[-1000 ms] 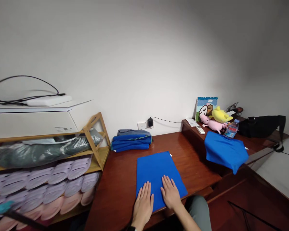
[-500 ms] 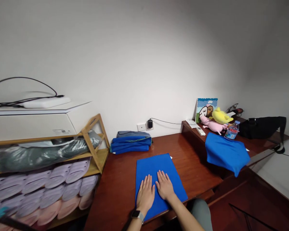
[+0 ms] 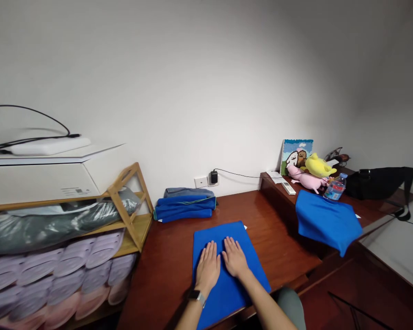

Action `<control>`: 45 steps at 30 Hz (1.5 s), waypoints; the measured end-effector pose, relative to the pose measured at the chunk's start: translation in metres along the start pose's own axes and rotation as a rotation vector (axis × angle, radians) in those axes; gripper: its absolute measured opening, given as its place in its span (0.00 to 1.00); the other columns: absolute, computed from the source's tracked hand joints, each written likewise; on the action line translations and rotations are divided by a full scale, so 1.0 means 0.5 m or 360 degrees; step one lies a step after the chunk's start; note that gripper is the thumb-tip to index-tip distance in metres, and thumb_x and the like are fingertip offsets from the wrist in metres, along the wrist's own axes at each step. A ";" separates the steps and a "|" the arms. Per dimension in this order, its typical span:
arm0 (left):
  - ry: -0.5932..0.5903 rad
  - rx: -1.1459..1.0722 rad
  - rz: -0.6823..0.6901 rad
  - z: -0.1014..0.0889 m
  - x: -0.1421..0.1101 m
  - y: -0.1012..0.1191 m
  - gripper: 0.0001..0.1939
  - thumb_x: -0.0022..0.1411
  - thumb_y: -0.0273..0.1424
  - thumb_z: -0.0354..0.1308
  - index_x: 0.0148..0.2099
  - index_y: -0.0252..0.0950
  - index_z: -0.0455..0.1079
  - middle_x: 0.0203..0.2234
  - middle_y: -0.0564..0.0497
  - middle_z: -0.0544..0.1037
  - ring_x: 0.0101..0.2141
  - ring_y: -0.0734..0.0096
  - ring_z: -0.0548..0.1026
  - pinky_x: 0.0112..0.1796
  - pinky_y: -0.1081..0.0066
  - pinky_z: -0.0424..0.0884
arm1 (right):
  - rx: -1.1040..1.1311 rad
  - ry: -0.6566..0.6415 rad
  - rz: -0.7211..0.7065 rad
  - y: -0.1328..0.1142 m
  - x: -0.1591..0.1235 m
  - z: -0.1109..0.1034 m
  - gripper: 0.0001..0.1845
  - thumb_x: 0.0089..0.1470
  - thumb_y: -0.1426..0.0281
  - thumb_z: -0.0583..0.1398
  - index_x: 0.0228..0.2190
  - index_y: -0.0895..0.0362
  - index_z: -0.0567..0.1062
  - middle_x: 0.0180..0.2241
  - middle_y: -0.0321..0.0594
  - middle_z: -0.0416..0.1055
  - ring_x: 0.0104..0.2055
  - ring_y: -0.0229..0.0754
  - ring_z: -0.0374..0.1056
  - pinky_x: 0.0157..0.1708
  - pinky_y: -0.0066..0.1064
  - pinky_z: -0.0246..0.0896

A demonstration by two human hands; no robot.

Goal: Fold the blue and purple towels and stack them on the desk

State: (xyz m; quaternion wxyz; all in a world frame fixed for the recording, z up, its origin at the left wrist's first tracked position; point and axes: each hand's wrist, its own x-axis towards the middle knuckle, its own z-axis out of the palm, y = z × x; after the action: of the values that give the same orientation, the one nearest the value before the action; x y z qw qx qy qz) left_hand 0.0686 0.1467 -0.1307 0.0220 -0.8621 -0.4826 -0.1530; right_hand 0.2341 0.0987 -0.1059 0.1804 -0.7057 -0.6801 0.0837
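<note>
A blue cloth (image 3: pixel 234 293) lies flat on the wooden desk, its near edge reaching the desk's front edge. A small white tag sticks out at its far right corner. My left hand (image 3: pixel 208 269) rests palm down on the cloth, fingers stretched out, with a watch on the wrist. Beside it, slightly to the right, my right hand (image 3: pixel 235 259) also lies flat on the cloth with its fingers extended. Neither hand grips anything. Behind them, near the wall, sits a stack of folded blue and grey cloths (image 3: pixel 185 206).
On the raised right part of the desk, another blue cloth (image 3: pixel 326 220) hangs over the edge near a bottle (image 3: pixel 335 187), plush toys (image 3: pixel 308 179), a remote (image 3: pixel 288 188) and a black bag (image 3: pixel 378 183). A shelf with slippers (image 3: pixel 72 256) stands left. A plugged-in charger (image 3: pixel 214 177) trails a cord.
Both hands have slid slightly away from me across the cloth, staying flat. The camera view has shifted a little.
</note>
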 end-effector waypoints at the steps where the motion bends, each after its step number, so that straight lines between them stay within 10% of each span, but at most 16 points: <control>1: -0.0051 -0.0017 0.0016 0.000 0.013 0.001 0.31 0.75 0.35 0.38 0.74 0.30 0.59 0.72 0.41 0.62 0.72 0.59 0.60 0.71 0.54 0.57 | 0.0022 -0.0021 -0.0041 -0.008 0.010 0.009 0.34 0.74 0.59 0.41 0.74 0.58 0.55 0.75 0.44 0.48 0.78 0.47 0.42 0.75 0.46 0.36; 10: 0.0030 0.0068 -0.0220 0.048 -0.030 -0.118 0.34 0.75 0.40 0.35 0.74 0.28 0.57 0.73 0.40 0.61 0.72 0.55 0.60 0.71 0.49 0.56 | -0.0162 -0.0021 0.0400 0.121 -0.016 -0.036 0.35 0.73 0.57 0.42 0.73 0.61 0.55 0.74 0.45 0.48 0.77 0.50 0.42 0.75 0.49 0.36; 19: -0.0063 -0.0009 -0.0025 0.032 0.122 -0.046 0.31 0.74 0.35 0.37 0.74 0.32 0.60 0.72 0.43 0.63 0.72 0.59 0.61 0.71 0.54 0.57 | 0.0003 -0.0026 -0.0077 -0.008 0.142 0.010 0.34 0.74 0.60 0.40 0.73 0.59 0.56 0.74 0.43 0.51 0.77 0.46 0.43 0.75 0.45 0.37; 27: 0.0029 0.0067 -0.0337 0.063 0.081 -0.182 0.33 0.74 0.35 0.35 0.74 0.26 0.58 0.71 0.37 0.63 0.71 0.55 0.62 0.70 0.50 0.58 | -0.0174 -0.0068 0.0454 0.154 0.115 -0.041 0.36 0.73 0.57 0.41 0.74 0.62 0.53 0.75 0.46 0.44 0.78 0.49 0.40 0.75 0.47 0.35; 36: -0.0010 -0.0021 0.0051 0.049 0.196 -0.069 0.31 0.73 0.34 0.40 0.74 0.31 0.59 0.72 0.41 0.63 0.72 0.58 0.59 0.71 0.53 0.56 | -0.0005 -0.0012 -0.0081 0.009 0.208 0.024 0.34 0.74 0.60 0.40 0.73 0.60 0.55 0.75 0.44 0.50 0.78 0.44 0.42 0.75 0.43 0.36; 45: -0.0088 -0.0035 -0.0266 0.051 0.161 -0.194 0.34 0.74 0.40 0.37 0.76 0.30 0.54 0.73 0.39 0.60 0.73 0.55 0.58 0.71 0.50 0.56 | -0.0132 -0.0131 0.0328 0.180 0.194 -0.059 0.35 0.73 0.58 0.41 0.75 0.59 0.51 0.76 0.43 0.44 0.78 0.46 0.39 0.75 0.44 0.34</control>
State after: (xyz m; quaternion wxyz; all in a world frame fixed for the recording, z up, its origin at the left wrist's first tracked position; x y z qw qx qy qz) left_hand 0.0328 0.2696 -0.1428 -0.0137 -0.8228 -0.5517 -0.1358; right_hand 0.3343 0.1897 -0.0996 0.1134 -0.7747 -0.6135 0.1027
